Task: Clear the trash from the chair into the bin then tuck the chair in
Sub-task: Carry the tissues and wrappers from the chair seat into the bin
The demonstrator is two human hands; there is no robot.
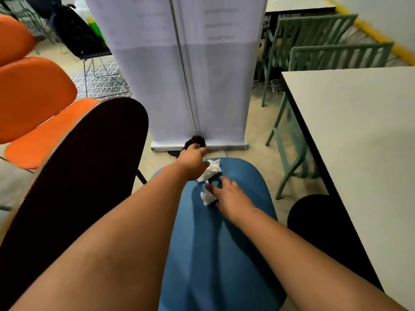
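On blue chair seat [224,232], far end: two crumpled white tissues. Left hand [192,161] closed around far tissue [211,169], wad sticking out beside fingers. Right hand [226,194] spread open, fingertips touching near tissue [207,197], not gripping it. White table [350,135] right of chair; dark chair back [85,176] left; banner stand [179,63] beyond.

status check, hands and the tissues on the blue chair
Left hand closed on far tissue wad. Right hand open, touching near wad on blue chair. No bin in view.
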